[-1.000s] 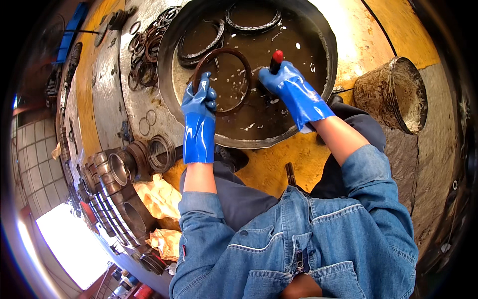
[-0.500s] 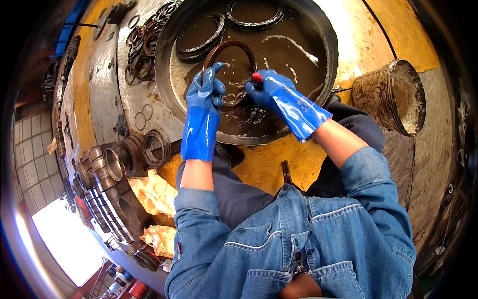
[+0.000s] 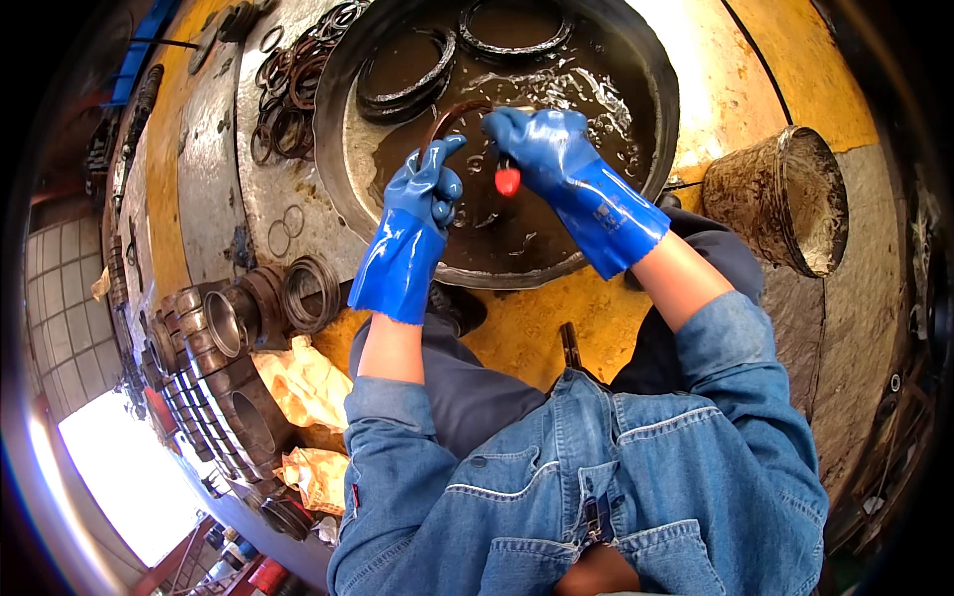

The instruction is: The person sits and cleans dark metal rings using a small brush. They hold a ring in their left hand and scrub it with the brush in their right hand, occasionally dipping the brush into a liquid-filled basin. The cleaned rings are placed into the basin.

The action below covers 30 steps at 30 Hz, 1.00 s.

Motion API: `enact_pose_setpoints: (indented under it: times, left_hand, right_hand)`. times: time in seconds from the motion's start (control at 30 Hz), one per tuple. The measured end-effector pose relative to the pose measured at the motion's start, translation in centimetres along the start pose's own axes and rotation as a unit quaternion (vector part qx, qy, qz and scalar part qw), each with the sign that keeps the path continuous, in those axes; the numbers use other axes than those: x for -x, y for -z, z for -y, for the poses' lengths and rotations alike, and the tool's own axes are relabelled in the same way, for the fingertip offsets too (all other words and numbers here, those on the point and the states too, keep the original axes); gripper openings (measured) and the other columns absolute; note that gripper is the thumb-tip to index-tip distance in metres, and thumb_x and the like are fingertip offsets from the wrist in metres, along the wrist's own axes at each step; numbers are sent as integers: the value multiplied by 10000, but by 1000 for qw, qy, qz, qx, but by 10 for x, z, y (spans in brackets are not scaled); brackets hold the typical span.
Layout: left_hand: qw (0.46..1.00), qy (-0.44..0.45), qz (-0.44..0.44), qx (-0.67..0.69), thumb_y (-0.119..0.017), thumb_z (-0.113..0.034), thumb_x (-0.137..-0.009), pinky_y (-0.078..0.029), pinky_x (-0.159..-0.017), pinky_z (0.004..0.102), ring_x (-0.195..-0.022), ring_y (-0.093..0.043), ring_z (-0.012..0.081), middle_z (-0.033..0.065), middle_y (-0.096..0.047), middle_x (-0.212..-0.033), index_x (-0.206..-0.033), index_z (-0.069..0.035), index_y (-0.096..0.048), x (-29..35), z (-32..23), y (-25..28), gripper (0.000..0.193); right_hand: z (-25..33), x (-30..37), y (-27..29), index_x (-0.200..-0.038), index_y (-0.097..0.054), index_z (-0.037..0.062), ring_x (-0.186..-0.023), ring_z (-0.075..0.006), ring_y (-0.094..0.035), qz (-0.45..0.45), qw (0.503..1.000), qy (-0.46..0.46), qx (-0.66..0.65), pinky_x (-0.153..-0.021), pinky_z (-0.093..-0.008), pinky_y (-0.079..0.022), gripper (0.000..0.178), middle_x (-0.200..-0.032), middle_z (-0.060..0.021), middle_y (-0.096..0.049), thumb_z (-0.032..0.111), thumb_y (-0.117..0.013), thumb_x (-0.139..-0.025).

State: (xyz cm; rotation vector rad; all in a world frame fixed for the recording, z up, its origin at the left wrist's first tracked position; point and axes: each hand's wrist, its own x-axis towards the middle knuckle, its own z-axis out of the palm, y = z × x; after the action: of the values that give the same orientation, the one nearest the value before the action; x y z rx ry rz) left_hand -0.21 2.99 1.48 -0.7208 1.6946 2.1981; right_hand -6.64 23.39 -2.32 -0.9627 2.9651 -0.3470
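Bright daylight from upper right glares off the wet liquid in the round basin (image 3: 651, 139) and whitens the lower-left opening, while fisheye distortion bends edges and a dark, softly blurred vignette rings the frame.

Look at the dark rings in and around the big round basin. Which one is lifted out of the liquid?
The thin brown ring pinched by the left hand. It arcs above the liquid, while the two black rings lie flat in the basin.

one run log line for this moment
left hand: holds dark ring | right hand: holds red-handled brush | place: over basin of dirty liquid
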Motion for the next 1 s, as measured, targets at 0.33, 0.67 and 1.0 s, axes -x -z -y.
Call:
enact_pose_setpoints:
  times: [0.33,0.67,1.0]
  left_hand:
    - [997,-69,31,5,-686,-310,-1080,-320,-435,184,-479,-431,43,-7,-595,-669,-1331,-38,-705,0,2,5,370]
    - [999,-27,-32,-24,-677,-269,-1081,-334,-457,195,-509,-447,40,-21,-625,-731,-1371,-70,-685,-4,4,-7,352]
    - [691,-350,203,-599,-785,-44,-820,-601,-872,365,-1003,-744,307,106,-787,-1070,-1101,-137,-805,-39,37,2,297]
  right_hand:
    - [-3,18,6,-1072,-775,29,-923,-281,-760,209,781,-297,-508,-878,-408,-579,443,-971,-167,-789,422,-716,-876]
    - [-1,56,-29,-1168,-764,56,-877,-293,-756,-32,727,29,-686,-832,-317,-616,217,-1010,-172,-775,-15,-638,-1005]
    - [-47,32,39,-1051,-777,74,-908,-380,-753,73,892,-365,-257,-868,-451,-578,418,-941,-201,-774,458,-661,-935]
